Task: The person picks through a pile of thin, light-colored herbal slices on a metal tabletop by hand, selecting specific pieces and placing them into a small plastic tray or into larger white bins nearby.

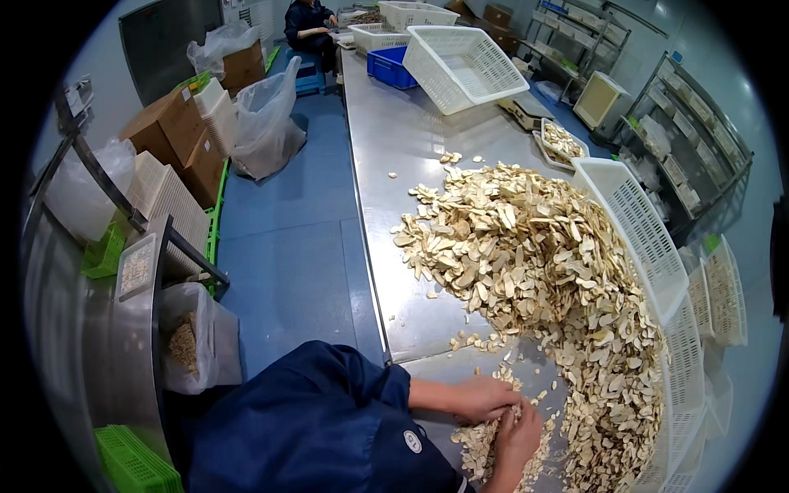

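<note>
A large heap of pale dried slices [526, 246], perhaps dried root or mushroom, spreads over the steel table [419, 320]. Close to me lies a smaller pile of slices [475, 448]. My left hand [486, 398] reaches across it from the left, fingers curled in. My right hand [519, 434] meets it from the near side, with its fingers bent toward the left fingertips. Both hands close on a few slices where they come together, though the fingers partly hide these pieces. Stray slices lie between the small pile and the heap.
White perforated baskets [633, 222] line the heap's right side. Farther off stand a tilted white basket [468, 66], a blue crate [390, 67] and a scale [528, 107]. A person [310, 25] sits at the far end. Cartons [168, 123] and plastic bags [267, 123] stand left.
</note>
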A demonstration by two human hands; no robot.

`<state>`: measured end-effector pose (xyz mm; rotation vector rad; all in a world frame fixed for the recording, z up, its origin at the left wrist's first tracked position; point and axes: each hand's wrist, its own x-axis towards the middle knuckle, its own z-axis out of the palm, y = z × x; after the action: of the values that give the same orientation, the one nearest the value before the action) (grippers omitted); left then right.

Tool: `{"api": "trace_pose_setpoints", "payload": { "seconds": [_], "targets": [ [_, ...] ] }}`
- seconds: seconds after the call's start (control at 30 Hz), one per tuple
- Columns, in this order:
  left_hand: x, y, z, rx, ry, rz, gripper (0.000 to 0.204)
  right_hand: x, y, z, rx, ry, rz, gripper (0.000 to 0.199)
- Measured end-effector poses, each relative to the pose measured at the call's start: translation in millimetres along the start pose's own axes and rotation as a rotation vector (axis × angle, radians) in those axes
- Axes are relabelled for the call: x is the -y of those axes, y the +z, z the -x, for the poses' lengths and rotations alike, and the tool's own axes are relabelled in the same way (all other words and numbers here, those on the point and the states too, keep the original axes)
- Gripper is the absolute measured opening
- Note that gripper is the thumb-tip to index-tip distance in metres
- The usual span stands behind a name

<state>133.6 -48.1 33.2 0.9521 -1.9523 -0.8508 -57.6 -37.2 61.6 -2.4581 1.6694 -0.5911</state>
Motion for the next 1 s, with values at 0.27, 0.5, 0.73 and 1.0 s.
{"api": "trace_pose_setpoints", "payload": {
  "seconds": [0.27, 0.5, 0.73, 1.0],
  "targets": [
    [13.2, -6.4, 12.8, 0.021, -0.136, -0.022, 0.020, -5.5, 16.7, -1.5, 0.160, 0.073, 0.063, 0.021],
    [11.0, 2.0, 10.2, 0.010, -0.097, 0.020, 0.019, 1.6, 2.0, 5.9, 0.015, 0.136, -0.240, 0.019],
    [5.6, -0.6, 5.6, -0.006, -0.104, 0.071, 0.020, 26.2, -8.9, 9.5, 0.087, 0.229, -0.607, 0.023],
    [6.1, 4.8, 10.3, -0.009, -0.104, 0.085, 0.019, 27.9, -9.6, 11.2, 0.063, 0.187, -0.368, 0.017]
  ]
}}
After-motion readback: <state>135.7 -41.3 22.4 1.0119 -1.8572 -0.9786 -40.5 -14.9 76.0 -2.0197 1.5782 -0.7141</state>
